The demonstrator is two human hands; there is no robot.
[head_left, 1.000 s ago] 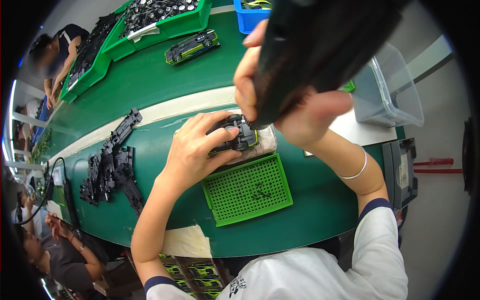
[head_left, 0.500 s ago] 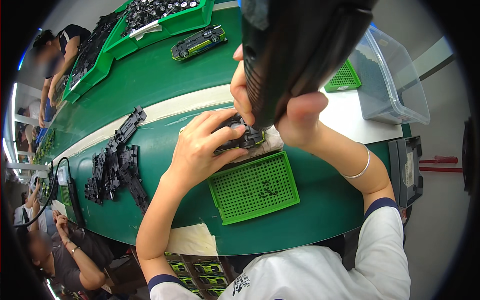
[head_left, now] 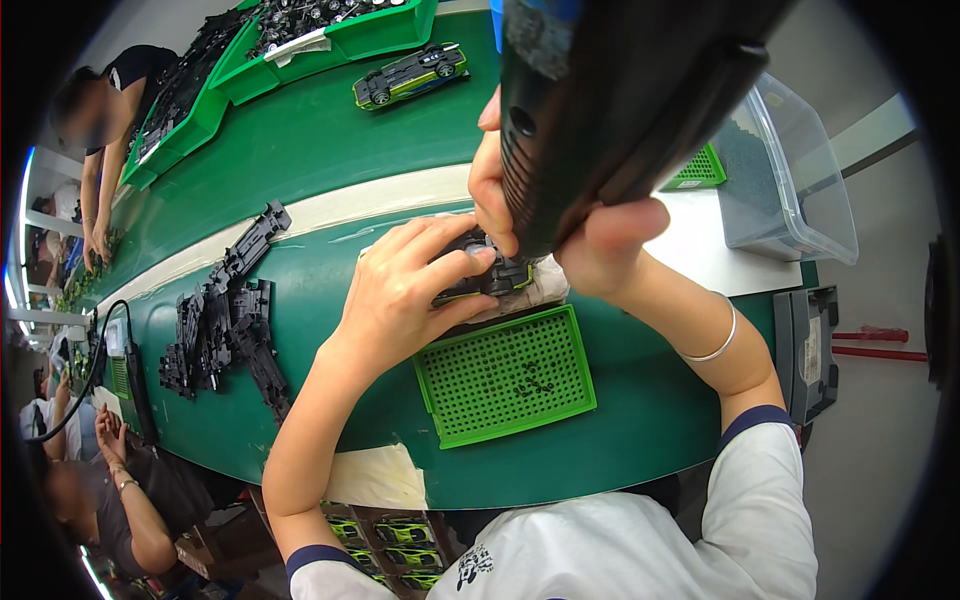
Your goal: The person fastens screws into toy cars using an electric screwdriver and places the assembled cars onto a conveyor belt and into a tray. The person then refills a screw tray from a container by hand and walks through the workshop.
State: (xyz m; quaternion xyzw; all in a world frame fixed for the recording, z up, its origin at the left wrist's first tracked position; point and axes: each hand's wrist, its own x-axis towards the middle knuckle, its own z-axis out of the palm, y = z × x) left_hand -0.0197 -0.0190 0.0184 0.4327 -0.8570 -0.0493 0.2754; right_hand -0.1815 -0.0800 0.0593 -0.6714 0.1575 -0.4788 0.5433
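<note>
A large black power screwdriver (head_left: 610, 100) stands almost upright in my right hand (head_left: 615, 245), whose fingers and thumb wrap its lower body. Its tip is hidden, pointing down at an overturned toy car (head_left: 508, 276) with a black underside and yellow-green edges. My left hand (head_left: 395, 290) grips that car from the left, thumb and fingers on its chassis. The car lies on a pale cloth pad (head_left: 548, 284). Just in front of it sits a green perforated tray (head_left: 588, 402) with several small black screws (head_left: 534, 380).
Black plastic chassis parts (head_left: 225, 320) are heaped on the left. Another overturned toy car (head_left: 410, 76) lies farther back, near green bins (head_left: 340, 50) of wheels and black parts. At right stand a clear plastic box (head_left: 800, 225) and a small green basket (head_left: 700, 168). Co-workers sit along the left.
The view has shifted slightly. Both hands, the screwdriver and the held car keep the same arrangement. At far left, a co-worker's arms have moved down toward the table.
</note>
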